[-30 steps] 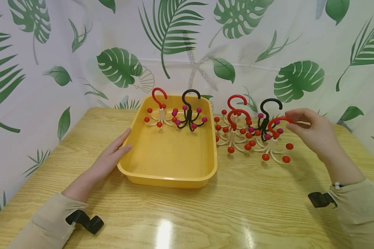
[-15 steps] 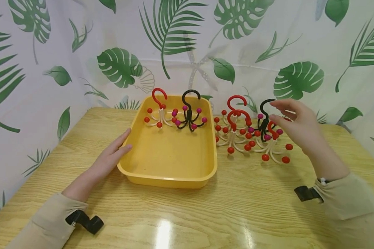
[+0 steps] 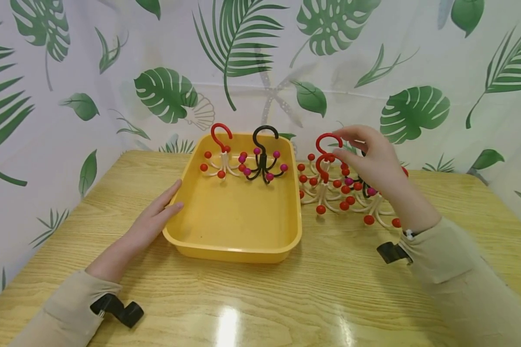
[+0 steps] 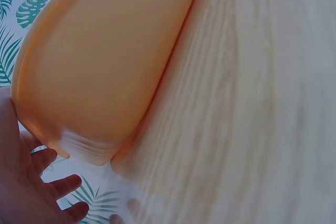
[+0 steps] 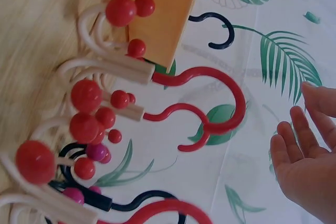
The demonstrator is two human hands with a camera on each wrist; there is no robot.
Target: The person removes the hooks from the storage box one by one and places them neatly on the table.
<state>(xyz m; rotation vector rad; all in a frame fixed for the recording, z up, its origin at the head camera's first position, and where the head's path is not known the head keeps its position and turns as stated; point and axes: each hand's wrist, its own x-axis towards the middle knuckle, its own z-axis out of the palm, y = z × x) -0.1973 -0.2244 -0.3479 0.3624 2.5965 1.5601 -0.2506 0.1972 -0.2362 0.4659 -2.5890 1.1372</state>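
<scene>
Right hand [image 3: 375,161] shifted left since half second earlier, near red-hooked hangers [image 3: 324,177] on surface [image 3: 330,284], fingers [image 5: 304,132] apart. Left hand [image 3: 156,212], fingers straight, touches yellow tray [image 3: 239,221]; inside, far end: red-topped hanger [image 3: 224,160], black hanger [image 3: 263,163].

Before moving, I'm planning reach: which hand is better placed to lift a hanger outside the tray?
Probably the right hand, near a red-hooked hanger outside the tray; the left hand touches the tray's opposite side.
</scene>
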